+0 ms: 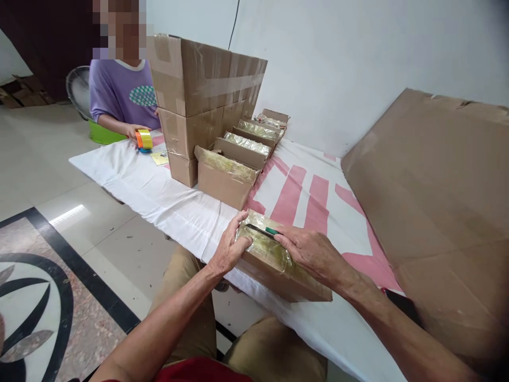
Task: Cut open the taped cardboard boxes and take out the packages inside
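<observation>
A cardboard box (284,281) sits in front of me at the table's near edge, its top covered with crinkled clear tape or film. My left hand (230,245) grips the box's left end, with the thumb on the top and the fingers along the far side. In my right hand (312,253) is a green-handled utility knife (272,231), closed in my fingers. Its dark, thin blade lies along the top of the box and points toward my left hand. Most of the knife's handle is hidden under my fingers.
Several similar boxes (226,180) with film-covered contents stand in a row beyond, beside a tall stack of taped cartons (207,79). Across the white and pink cloth (298,196), another person (119,93) holds tape rolls (143,139). A large cardboard sheet (433,185) leans at right.
</observation>
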Tool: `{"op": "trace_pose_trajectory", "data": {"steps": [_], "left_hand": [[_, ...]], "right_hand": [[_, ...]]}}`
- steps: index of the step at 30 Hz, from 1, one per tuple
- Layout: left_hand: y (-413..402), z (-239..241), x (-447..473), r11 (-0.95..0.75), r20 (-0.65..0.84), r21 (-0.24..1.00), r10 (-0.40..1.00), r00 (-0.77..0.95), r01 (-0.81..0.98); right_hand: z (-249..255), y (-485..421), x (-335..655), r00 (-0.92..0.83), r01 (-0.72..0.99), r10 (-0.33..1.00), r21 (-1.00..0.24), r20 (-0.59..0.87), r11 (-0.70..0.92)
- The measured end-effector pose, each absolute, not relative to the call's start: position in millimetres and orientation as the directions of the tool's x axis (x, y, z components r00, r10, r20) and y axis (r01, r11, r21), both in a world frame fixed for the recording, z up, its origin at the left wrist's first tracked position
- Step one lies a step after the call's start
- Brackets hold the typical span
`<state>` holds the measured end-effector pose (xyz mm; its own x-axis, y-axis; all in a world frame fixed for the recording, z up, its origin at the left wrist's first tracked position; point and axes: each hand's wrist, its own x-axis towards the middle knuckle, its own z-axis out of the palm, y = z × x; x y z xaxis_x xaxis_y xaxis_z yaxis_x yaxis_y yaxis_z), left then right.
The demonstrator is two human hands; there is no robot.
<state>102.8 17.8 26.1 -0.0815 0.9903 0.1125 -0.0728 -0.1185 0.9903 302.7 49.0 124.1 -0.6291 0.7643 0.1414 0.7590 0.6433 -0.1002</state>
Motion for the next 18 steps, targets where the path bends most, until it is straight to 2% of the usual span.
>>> {"op": "trace_pose_trajectory", "data": {"steps": [4,7,12,18], "left_hand": [[17,25,103,-0.130,0.125,0.990,0.989,-0.081,-0.060],[16,25,103,-0.143,0.140,0.989,0.987,-0.082,-0.033],[15,28,103,-0.131,0.132,0.991,0.986,-0.100,0.010],[14,29,104,-0.140,0.139,0.990,0.984,-0.113,0.004]], "right_hand": [[123,43,294,-0.615,0.788,0.783,0.085,0.096,0.609],[127,39,291,-0.628,0.775,0.775,0.149,0.072,0.614],[135,42,300,-0.669,0.740,0.742,0.115,0.028,0.663],[146,40,338,-0.659,0.714,0.734,0.172,-0.164,0.679]]}}
